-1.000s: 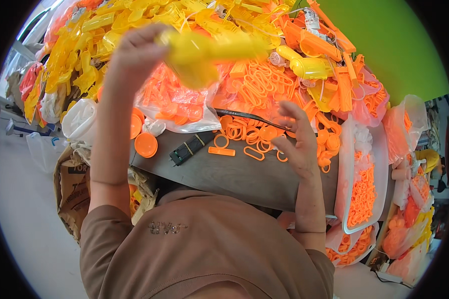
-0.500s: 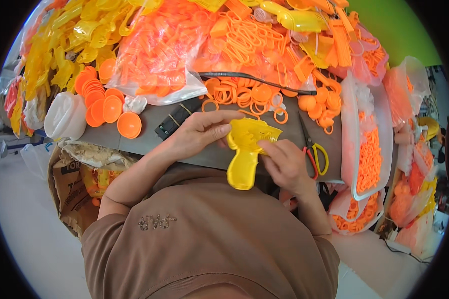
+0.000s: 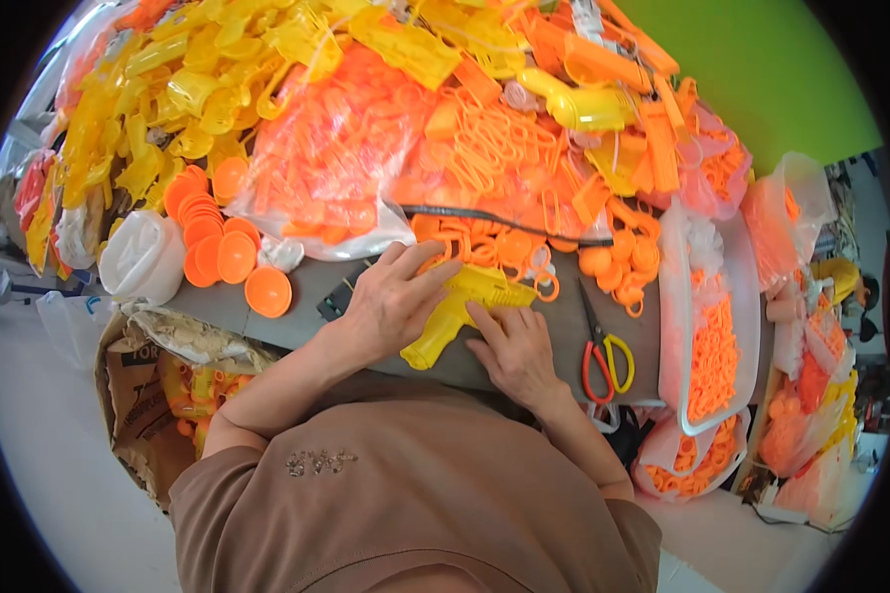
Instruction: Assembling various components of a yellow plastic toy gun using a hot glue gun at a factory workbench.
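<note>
A yellow plastic shell (image 3: 443, 321), with a broad toothed end and a rounded handle, lies tilted at the table's near edge, between my hands. Over its left side reaches my left hand (image 3: 391, 301), fingers bent across the broad end; the thumb is hidden. My right hand (image 3: 516, 348) presses its fingertips to the right part of the shell, fingers curled on the edge. Right of it, scissors (image 3: 603, 361) with one red and one yellow handle rest on the table. Orange rings (image 3: 509, 247) lie just beyond the shell.
Beyond is a heap of yellow parts (image 3: 193, 94) and a clear bag of orange pieces (image 3: 331, 148). Orange cups (image 3: 267, 292) and a white container (image 3: 140, 257) stand left, above a paper sack (image 3: 133, 385). A clear bin (image 3: 670, 326) of orange pieces sits right.
The shell has gone from upright with its handle toward me to slanting, handle down to the left. My left hand now covers it from above; my right hand has moved left and lower.
</note>
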Available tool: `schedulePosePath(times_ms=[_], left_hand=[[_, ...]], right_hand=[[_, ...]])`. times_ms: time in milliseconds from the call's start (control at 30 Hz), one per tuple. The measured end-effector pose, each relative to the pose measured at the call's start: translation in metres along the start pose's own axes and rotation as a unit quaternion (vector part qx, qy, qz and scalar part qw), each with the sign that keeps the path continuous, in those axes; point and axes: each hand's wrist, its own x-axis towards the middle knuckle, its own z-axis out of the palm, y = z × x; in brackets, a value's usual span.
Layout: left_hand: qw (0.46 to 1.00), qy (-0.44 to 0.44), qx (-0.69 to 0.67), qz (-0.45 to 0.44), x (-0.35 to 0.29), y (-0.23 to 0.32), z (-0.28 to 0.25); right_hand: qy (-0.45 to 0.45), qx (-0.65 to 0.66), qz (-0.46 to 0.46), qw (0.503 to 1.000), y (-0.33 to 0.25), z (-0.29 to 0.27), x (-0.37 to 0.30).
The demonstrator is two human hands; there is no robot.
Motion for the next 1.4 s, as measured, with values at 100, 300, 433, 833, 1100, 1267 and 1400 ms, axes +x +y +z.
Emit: schedulePosePath(times_ms=[100, 300, 433, 833, 1100, 1267, 1400], left_hand=[[0.995, 0.091, -0.030, -0.028, 0.039, -0.014, -0.034], [0.959, 0.201, 0.173, -0.099, 0.190, -0.175, -0.117], [0.945, 0.076, 0.287, -0.134, 0.248, -0.270, -0.113], [0.919, -0.079, 0.304, -0.239, 0.291, -0.253, -0.084], [0.984, 0.143, 0.025, -0.103, 0.304, -0.179, -0.174], [0.949, 0.184, -0.172, -0.191, 0.277, -0.085, -0.195], [0.959, 0.119, -0.235, -0.108, 0.255, -0.017, -0.154]], right_hand=[[-0.002, 0.038, 0.008, 0.999, -0.001, -0.015, 0.001], [0.054, 0.116, -0.005, 0.992, 0.007, -0.043, 0.025], [0.059, 0.130, -0.041, 0.989, 0.009, -0.044, 0.039], [0.040, 0.170, -0.014, 0.985, 0.015, -0.033, 0.031], [0.058, 0.171, -0.009, 0.983, 0.016, -0.040, 0.034], [0.094, 0.198, -0.015, 0.976, 0.021, -0.062, 0.063], [0.195, 0.249, 0.065, 0.946, 0.046, -0.088, 0.095]])
